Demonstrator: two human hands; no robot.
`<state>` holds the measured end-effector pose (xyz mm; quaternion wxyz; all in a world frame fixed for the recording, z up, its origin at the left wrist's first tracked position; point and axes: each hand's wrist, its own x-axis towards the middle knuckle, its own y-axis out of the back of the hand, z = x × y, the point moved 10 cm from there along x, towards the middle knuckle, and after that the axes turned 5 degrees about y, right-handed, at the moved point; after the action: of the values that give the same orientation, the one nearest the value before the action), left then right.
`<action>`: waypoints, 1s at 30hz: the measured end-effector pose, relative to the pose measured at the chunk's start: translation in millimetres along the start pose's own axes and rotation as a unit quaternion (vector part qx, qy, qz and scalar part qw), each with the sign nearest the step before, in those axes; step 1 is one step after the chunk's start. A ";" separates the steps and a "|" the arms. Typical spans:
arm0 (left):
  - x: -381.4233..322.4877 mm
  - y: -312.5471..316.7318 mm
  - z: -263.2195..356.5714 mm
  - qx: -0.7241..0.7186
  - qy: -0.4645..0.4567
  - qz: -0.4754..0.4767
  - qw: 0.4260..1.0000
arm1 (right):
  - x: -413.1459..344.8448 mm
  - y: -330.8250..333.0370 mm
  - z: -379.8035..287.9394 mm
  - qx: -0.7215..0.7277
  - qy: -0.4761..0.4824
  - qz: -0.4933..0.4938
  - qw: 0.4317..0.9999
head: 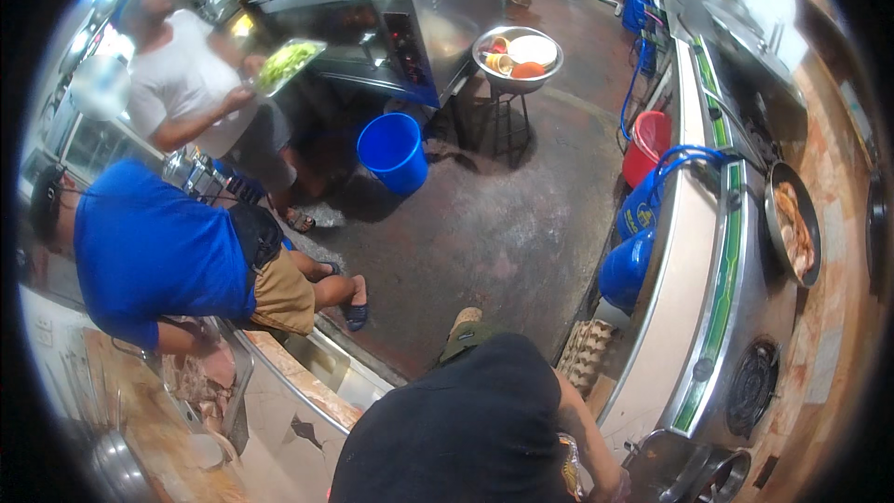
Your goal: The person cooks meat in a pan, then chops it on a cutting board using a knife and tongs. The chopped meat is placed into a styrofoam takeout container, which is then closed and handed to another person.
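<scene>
A torso in a black shirt (454,426) fills the bottom centre, with an olive leg and one foot above it. Beside it on the right, a bare forearm (590,426) runs down to the bottom edge. The hand at its end is mostly cut off, so its grip does not show; I take it as my right. My left hand is out of view. Nearest to that forearm are dark metal pans (674,464) at the stove's end. A gas burner (753,388) lies beyond them, and a frying pan (775,223) holds cooked meat farther along.
A person in a blue shirt (164,251) bends over a metal basin of raw meat (241,391). A person in white holds a tray of chopped greens (286,66). A blue bucket (394,154), a stool with a metal bowl (518,87) and egg trays (587,353) stand around the floor.
</scene>
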<state>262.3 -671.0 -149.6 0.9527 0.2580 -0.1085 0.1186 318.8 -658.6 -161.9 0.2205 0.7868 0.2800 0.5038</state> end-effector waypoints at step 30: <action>-299.5 185.4 -94.7 -0.075 0.323 0.255 0.908 | 3.5 -50.8 -126.1 0.086 -0.089 -0.123 0.985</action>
<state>-60.2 -517.4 -223.4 0.8894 0.0970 0.1349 0.4258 193.3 -610.2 -141.7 0.2369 0.8040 0.3964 0.3747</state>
